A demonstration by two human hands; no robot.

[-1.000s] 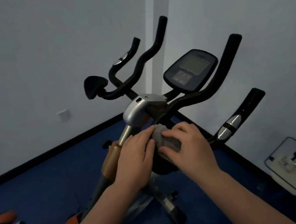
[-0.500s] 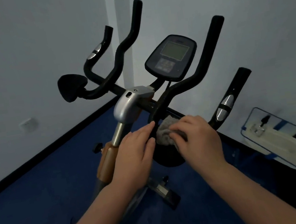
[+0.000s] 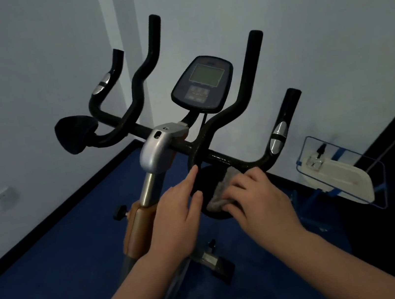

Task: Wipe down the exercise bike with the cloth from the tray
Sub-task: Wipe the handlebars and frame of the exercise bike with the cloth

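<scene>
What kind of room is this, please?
Probably a small home or workout room: an exercise bike with a console stands in a bare corner of white walls on a blue floor.

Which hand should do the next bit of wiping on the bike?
The right hand. It already presses the grey cloth on the black pad under the handlebar. The left hand is open, with only its fingertips at the pad's edge.

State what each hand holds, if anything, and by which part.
The right hand presses a crumpled grey cloth by its right side against the round black pad. The left hand holds nothing, fingers extended.
</scene>
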